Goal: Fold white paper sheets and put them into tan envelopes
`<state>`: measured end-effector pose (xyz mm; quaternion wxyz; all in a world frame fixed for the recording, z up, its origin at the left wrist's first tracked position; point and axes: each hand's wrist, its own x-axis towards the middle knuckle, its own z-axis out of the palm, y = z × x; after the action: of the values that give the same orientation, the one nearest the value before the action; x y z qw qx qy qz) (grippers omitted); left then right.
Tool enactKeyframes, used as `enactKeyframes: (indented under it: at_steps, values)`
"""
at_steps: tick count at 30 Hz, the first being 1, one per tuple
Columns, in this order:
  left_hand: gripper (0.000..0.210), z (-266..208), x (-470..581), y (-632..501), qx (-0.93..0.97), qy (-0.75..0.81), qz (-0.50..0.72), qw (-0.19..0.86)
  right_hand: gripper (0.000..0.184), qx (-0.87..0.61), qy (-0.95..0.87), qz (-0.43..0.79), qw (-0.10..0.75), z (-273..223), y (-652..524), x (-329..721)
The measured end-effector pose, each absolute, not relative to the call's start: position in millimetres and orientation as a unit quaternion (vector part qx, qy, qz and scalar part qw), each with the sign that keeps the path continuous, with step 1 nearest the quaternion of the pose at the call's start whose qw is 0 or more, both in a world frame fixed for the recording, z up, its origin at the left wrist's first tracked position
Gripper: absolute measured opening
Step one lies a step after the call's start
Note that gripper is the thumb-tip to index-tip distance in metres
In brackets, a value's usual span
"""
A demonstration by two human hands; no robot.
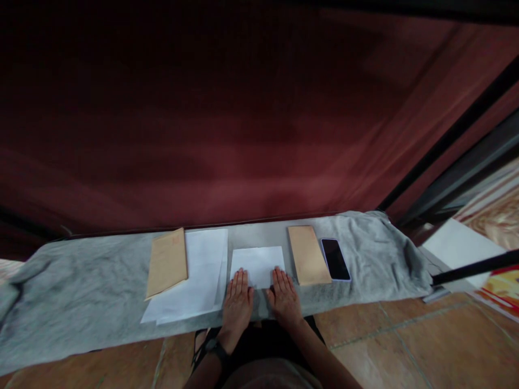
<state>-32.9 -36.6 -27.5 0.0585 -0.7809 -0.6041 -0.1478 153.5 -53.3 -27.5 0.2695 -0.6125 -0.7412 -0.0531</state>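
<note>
Observe white sheet [258,263] flat on cloth-covered tabletop [377,259], pinned at near corners by fingers of left hand [238,301] and right hand [287,300], both palms-down, grip unfolded and clasping nothing. Judge likely light, thin, easily creased; best lift by far corners. Note loose sheets [205,275] and brown envelope [167,263] to left, second envelope [308,256] and phone [335,260] to right, tabletop's near edge by wrists, room mainly outward toward both ends.

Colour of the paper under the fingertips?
White; the paper under the left hand and right hand shows best in the head view.
</note>
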Motion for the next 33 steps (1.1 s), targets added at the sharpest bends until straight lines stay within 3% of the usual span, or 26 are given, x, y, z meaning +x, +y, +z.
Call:
enactKeyframes:
  at_steps: [17, 25, 33]
  values:
    - [0.061, -21, -29, -39, -0.763, -0.621, -0.170, 0.054, 0.059, -0.640, -0.724, -0.053, 0.253, -29, -60, 165]
    - [0.061, -29, -7, -2, -0.826, -0.551, -0.121, -0.012, 0.050, -0.604, -0.753, 0.044, 0.257, -9, -20, 132]
    - [0.059, -26, -8, 28, -0.813, -0.574, -0.097, 0.007, 0.049, -0.592, -0.766, 0.028, 0.248, -20, 9, 128]
